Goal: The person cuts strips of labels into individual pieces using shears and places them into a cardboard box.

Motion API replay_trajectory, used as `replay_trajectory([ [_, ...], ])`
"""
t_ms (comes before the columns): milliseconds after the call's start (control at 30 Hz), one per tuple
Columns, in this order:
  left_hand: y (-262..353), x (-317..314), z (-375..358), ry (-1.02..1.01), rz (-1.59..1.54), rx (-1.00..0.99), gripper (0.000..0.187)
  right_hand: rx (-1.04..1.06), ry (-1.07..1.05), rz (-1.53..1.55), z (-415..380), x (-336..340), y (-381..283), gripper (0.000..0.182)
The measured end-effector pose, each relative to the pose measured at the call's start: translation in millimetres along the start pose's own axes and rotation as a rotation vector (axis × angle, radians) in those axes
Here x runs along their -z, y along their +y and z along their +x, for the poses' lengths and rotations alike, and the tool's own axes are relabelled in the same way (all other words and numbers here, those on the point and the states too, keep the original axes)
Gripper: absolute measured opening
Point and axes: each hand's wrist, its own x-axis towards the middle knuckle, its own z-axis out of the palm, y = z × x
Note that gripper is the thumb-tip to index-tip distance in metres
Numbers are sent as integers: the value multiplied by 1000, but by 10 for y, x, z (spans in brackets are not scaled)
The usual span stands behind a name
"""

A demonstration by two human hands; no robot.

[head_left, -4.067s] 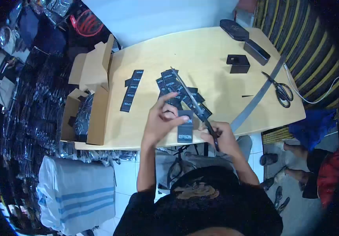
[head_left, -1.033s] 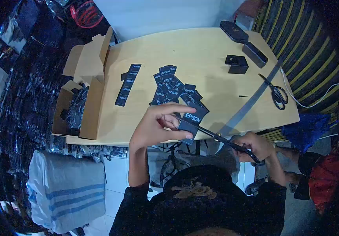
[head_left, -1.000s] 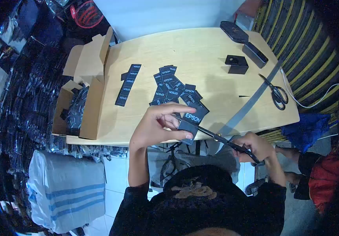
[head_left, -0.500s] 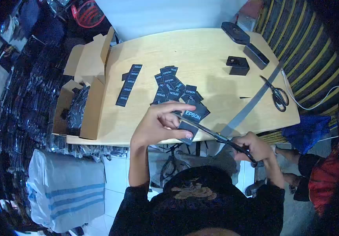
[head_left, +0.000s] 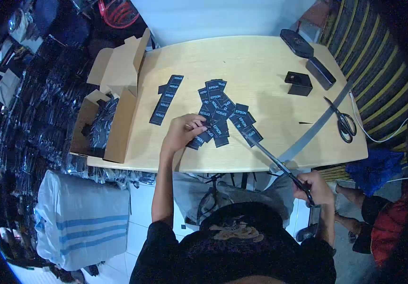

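My left hand [head_left: 185, 132] is at the lower left of a loose pile of black EPSON labels [head_left: 220, 113], its fingers curled over the pile's edge; whether it grips a label is too small to tell. My right hand [head_left: 315, 187] grips the handles of long dark scissors [head_left: 279, 163], whose blades point up and left over the labels at the pile's right side. A long strip of uncut EPSON labels [head_left: 167, 100] lies left of the pile, over another dark piece.
An open cardboard box [head_left: 121, 128] with dark labels inside stands at the table's left. On the right are a second pair of scissors [head_left: 345, 125], a grey strip [head_left: 310, 132], a black holder [head_left: 299, 84] and dark cases. Another person's legs show at lower right.
The label held between my left fingers is no longer there, and that hand has moved left and down to the pile. The scissors have swung away from it, and the view has shifted slightly.
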Motion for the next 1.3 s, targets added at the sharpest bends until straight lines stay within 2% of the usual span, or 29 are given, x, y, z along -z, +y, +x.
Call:
replay_trajectory([
  [67,45,-25,18,-12,210,-171,38,0,3,-9,2,5,0,49],
  [100,76,-10,23,-30,371,-139,49,-35,-7,-24,-1,14,-32,50],
  [133,52,-27,21,-29,372,-139,49,-70,-17,-39,2,18,-54,51],
  [200,-23,-83,12,192,619,-334,59,-48,-12,-57,11,13,-62,50],
  [233,-35,-81,17,150,610,-307,68,-29,-7,-75,12,9,-61,49],
  [267,-52,-98,32,150,611,-306,68,-28,-8,-75,12,-5,-24,49],
  [333,-91,-182,61,72,635,-503,72,1,15,1,11,-39,79,45],
  [400,-75,-246,63,22,601,-480,72,-16,-3,-30,24,-34,56,43],
  [467,-3,-296,84,-24,748,-542,70,-35,-18,-61,35,-25,9,40],
  [567,4,-366,155,-58,685,-534,64,-56,-42,-68,73,-66,-71,37],
  [667,-19,-404,169,-66,641,-533,54,14,34,-71,160,-190,-131,36],
  [733,-55,-400,166,-75,617,-506,48,-105,214,-114,283,-373,-197,37],
  [767,-60,-406,161,-10,591,-582,39,-84,288,-189,386,-443,-252,37],
  [900,-54,-420,142,-14,534,-536,30,-139,453,-217,960,-594,-546,32],
  [1133,-46,-396,154,-29,461,-572,24,-53,588,-383,1914,-777,-300,34],
  [1233,-72,-377,172,-38,442,-619,25,-188,527,-350,1993,-810,-492,44],
  [1300,-149,-362,191,-58,440,-637,30,-181,550,-360,2087,-827,-451,43],
])
